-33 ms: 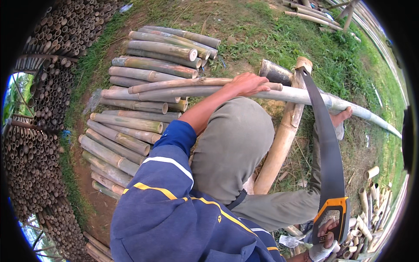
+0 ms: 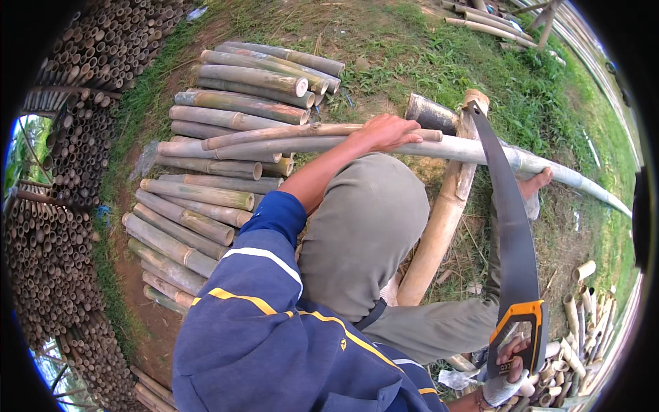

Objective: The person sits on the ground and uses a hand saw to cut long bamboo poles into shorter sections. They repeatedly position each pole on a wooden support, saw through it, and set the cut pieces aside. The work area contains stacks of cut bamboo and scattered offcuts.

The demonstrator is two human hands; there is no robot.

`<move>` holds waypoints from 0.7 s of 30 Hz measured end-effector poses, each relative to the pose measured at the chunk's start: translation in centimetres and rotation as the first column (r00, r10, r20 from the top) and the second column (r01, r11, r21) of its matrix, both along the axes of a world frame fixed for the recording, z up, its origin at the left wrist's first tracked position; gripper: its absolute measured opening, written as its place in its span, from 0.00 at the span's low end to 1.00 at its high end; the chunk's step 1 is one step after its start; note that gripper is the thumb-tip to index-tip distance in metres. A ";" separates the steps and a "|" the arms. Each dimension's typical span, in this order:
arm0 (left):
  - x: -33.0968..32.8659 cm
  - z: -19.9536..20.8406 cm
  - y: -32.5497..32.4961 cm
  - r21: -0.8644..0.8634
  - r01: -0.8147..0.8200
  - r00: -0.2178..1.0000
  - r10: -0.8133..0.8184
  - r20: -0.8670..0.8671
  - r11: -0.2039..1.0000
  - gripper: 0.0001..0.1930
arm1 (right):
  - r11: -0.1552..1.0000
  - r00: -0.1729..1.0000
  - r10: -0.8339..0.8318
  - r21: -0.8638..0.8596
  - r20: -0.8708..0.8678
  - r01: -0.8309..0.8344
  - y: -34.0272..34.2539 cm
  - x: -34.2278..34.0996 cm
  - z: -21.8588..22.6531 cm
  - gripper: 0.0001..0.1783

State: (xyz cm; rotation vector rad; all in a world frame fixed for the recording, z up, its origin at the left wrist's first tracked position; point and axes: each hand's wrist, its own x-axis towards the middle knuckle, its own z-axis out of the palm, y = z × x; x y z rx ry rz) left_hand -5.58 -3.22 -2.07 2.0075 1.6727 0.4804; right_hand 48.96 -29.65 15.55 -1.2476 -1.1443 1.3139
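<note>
My left hand (image 2: 390,132) is closed over a thin bamboo stick (image 2: 288,131) and the long pale bamboo pole (image 2: 453,147) beneath it. The pole runs rightward over a thick upright-leaning bamboo support (image 2: 443,213) and past my bare foot (image 2: 534,184). In my right hand (image 2: 509,371), which wears a pale fingerless glove, is the orange-and-black handle of a handsaw (image 2: 511,233). Its dark blade points away from me and crosses the pole just right of the support. Whether the teeth touch the pole, I cannot tell.
Cut bamboo lengths (image 2: 206,185) lie in a row on the left. Stacked bamboo (image 2: 51,268) stands beyond them at the far left. Short offcuts (image 2: 583,336) are heaped at the lower right. A dark hollow bamboo piece (image 2: 431,112) lies against the support's top.
The handsaw and my right hand have shifted slightly away from me and to the left. My left hand stays on the bamboo.
</note>
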 end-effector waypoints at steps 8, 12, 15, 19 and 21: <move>0.3 0.3 1.7 0.043 0.039 0.999 -0.038 -0.025 0.998 0.32 | 0.998 0.994 0.037 0.051 -0.099 -0.032 5.2 -10.1 -4.9 0.21; 1.8 0.9 2.1 -0.045 0.057 0.992 -0.062 -0.109 0.997 0.40 | 1.000 0.993 -0.021 -0.022 -0.120 0.018 8.0 -16.0 -8.2 0.29; 3.0 0.8 2.7 -0.039 0.028 0.980 -0.035 -0.195 0.999 0.50 | 0.997 0.993 0.064 -0.026 -0.099 -0.066 10.5 -19.0 -8.7 0.33; 4.6 0.8 3.8 -0.011 -0.019 0.971 0.016 -0.239 1.000 0.49 | 0.988 0.987 0.148 -0.027 -0.066 -0.150 11.8 -20.3 -11.8 0.31; 5.1 1.3 3.9 -0.043 -0.037 0.966 0.025 -0.258 0.998 0.48 | 0.979 0.969 0.164 -0.092 -0.185 -0.183 12.0 -20.0 -12.5 0.32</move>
